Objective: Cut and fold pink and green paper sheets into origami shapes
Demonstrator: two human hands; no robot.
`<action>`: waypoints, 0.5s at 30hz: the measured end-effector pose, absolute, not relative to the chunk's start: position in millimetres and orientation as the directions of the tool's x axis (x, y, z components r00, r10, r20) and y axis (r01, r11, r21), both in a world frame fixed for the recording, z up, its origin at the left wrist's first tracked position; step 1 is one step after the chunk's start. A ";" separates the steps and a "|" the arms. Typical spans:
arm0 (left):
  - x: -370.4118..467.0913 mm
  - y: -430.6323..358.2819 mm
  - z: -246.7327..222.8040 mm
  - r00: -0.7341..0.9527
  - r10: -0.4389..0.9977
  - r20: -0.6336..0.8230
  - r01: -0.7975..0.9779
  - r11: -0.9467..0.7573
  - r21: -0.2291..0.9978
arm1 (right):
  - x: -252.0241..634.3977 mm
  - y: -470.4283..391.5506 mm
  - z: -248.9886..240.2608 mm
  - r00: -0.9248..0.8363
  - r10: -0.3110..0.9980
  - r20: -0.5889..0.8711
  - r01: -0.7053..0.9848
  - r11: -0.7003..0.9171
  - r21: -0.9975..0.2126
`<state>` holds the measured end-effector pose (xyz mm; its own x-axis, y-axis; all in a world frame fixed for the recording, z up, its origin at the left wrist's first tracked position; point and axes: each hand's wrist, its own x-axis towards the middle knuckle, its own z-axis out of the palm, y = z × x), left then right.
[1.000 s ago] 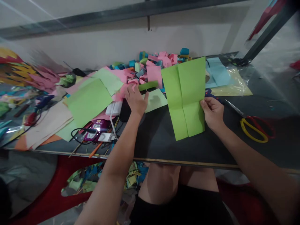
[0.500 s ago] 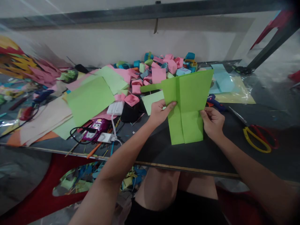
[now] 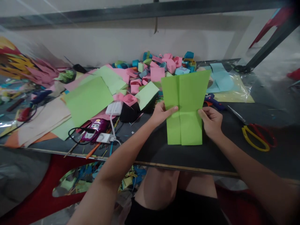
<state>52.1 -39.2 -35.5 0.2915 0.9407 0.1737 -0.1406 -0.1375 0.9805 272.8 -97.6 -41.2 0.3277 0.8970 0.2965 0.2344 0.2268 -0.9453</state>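
A bright green folded paper (image 3: 191, 93) stands upright between my hands, its lower edge at the dark tabletop. Creases run down it and across its middle. My left hand (image 3: 162, 113) grips its left edge, thumb on the near face and fingers behind. On the right edge, my right hand (image 3: 212, 120) pinches the paper between thumb and curled fingers. Just behind my left hand a pale green paper piece (image 3: 147, 93) leans at a slant. Scissors (image 3: 255, 134) with yellow and red handles lie to the right of my right hand.
Folded pink and blue paper pieces (image 3: 157, 73) are heaped at the back. A blue glue gun (image 3: 214, 101) lies behind my right hand. Loose green sheets (image 3: 89, 100), a white charger (image 3: 105, 137) and a purple device (image 3: 97, 126) with cables cover the left. A metal bar (image 3: 117, 11) crosses above.
The green paper has turned slightly and its lower edge now looks more level. The pale green piece behind it shows at a different tilt, higher up. Both hands keep their grip.
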 end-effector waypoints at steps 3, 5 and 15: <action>56.1 -43.2 -42.4 0.370 0.927 0.064 -0.110 -0.025 0.994 | 274.2 -93.4 -45.0 0.314 0.912 0.263 0.193 0.210 -0.958; 58.6 -44.8 -46.4 0.380 0.924 0.038 -0.115 0.007 0.993 | 274.4 -92.5 -46.4 0.318 0.908 0.271 0.221 0.207 -0.953; 64.3 -44.0 -55.2 0.393 0.920 0.008 -0.098 0.033 0.995 | 272.4 -104.6 -33.6 0.038 0.878 0.477 0.611 0.357 -0.706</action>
<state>64.3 -44.0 -55.2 0.3927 0.9196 0.0083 -0.0984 0.0330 0.9946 272.4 -104.6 -33.6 0.0380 0.8783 0.4766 0.6112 0.3569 -0.7064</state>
